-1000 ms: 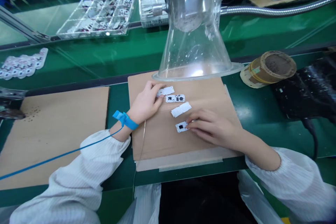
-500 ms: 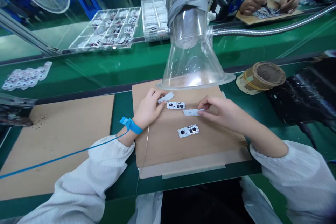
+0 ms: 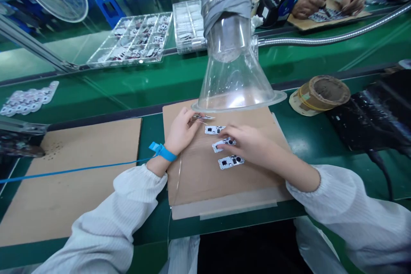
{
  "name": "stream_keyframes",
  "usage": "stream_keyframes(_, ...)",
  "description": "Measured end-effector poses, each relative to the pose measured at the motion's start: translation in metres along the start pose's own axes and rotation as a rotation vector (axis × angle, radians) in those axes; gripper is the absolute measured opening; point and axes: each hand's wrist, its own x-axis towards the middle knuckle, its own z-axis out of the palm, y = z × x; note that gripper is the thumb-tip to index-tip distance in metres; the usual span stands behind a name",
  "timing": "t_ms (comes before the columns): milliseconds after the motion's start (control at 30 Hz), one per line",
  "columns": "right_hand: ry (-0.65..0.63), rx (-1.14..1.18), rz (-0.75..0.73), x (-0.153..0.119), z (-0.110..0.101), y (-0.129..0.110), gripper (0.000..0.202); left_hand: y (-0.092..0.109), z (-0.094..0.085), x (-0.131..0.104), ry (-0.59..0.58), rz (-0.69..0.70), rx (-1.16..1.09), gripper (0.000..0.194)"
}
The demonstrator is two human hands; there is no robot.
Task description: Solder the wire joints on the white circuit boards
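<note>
My left hand (image 3: 183, 132), with a blue strap at its wrist, pinches a small white circuit board (image 3: 204, 117) at the back of the cardboard sheet (image 3: 199, 180). A thin wire also runs from its fingers down over the cardboard. My right hand (image 3: 240, 141) has its fingers on another white board (image 3: 224, 144), which lies face up, black parts showing. Just behind that hand is a third board (image 3: 213, 130), partly covered by the fingers. One more board (image 3: 231, 162) lies nearest me, below my right hand.
A clear funnel hood (image 3: 236, 81) hangs over the cardboard's back edge. To the right stand a cardboard roll (image 3: 321, 94) and a black wrapped object (image 3: 369, 115). Another cardboard (image 3: 80, 180) lies left. Across the bench, a person's hands (image 3: 306, 7) work on boards.
My right hand has moved left and toward me; the board at its fingers now shows its component side instead of its plain side. The board in my left hand has tilted.
</note>
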Motion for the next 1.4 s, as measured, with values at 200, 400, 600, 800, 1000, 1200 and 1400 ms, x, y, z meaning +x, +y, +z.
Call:
stream_keyframes(200, 0.055, 0.012, -0.072, 0.006, -0.008, 0.03, 0.03, 0.0, 0.006, 0.0, 0.009, 0.001, -0.013, 0.021)
stream_keyframes(400, 0.006, 0.076, -0.098, -0.008, -0.011, 0.035, 0.028, 0.003, 0.003, -0.001, -0.068, 0.022, 0.091, 0.035)
stream_keyframes(600, -0.115, 0.061, -0.123, -0.016, -0.017, 0.034, 0.034, 0.003, 0.001, -0.004, -0.129, 0.12, 0.075, 0.043)
stream_keyframes(800, -0.173, 0.024, -0.15, -0.016, -0.018, 0.032, 0.03, 0.004, 0.004, -0.005, -0.21, 0.188, 0.085, 0.045)
stream_keyframes(1000, -0.124, 0.106, -0.117, -0.016, -0.019, 0.035, 0.026, 0.005, 0.006, -0.005, -0.174, 0.145, 0.105, 0.042)
stream_keyframes(1200, -0.103, 0.213, -0.097, -0.015, -0.023, 0.039, 0.021, 0.003, 0.001, -0.008, -0.331, 0.271, 0.138, 0.05)
stream_keyframes(1400, -0.175, 0.222, -0.104, -0.016, -0.034, 0.038, 0.026, 0.002, 0.001, -0.01, -0.37, 0.461, 0.073, 0.043)
